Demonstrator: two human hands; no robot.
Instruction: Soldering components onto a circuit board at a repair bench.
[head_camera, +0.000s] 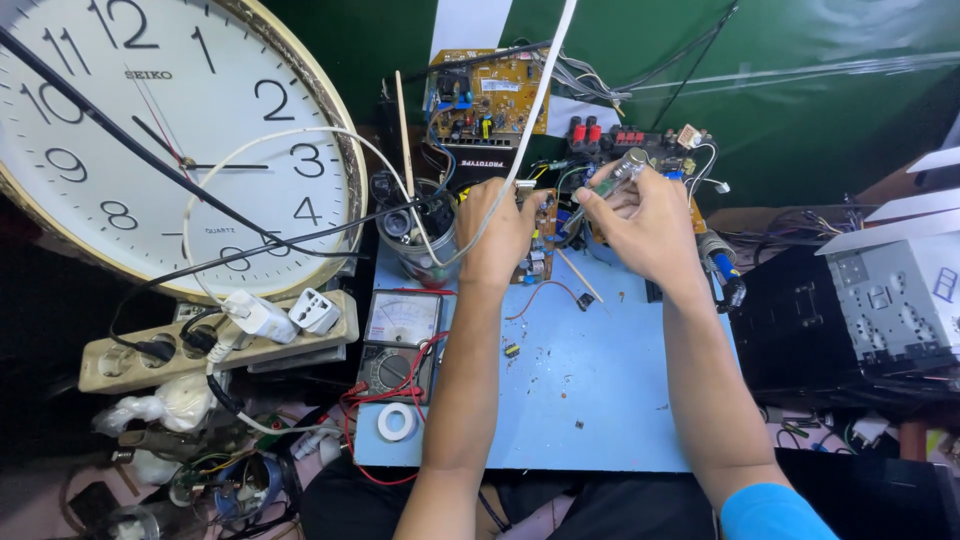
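My left hand (497, 232) grips a small green circuit board (541, 232) held upright above the blue work mat (590, 390). My right hand (645, 222) is closed around a slim tool with a silver knurled end (631, 162), its tip pointing down-left at the board. A white cable (525, 130) runs from above down past my left hand. Both forearms reach up from the bottom of the view.
A large wall clock (170, 130) leans at left over a power strip (215, 340). An analog multimeter (400, 340) and a white tape roll (397, 421) lie left of the mat. Circuit boards (490, 95) stand behind; a metal chassis (890, 300) sits right.
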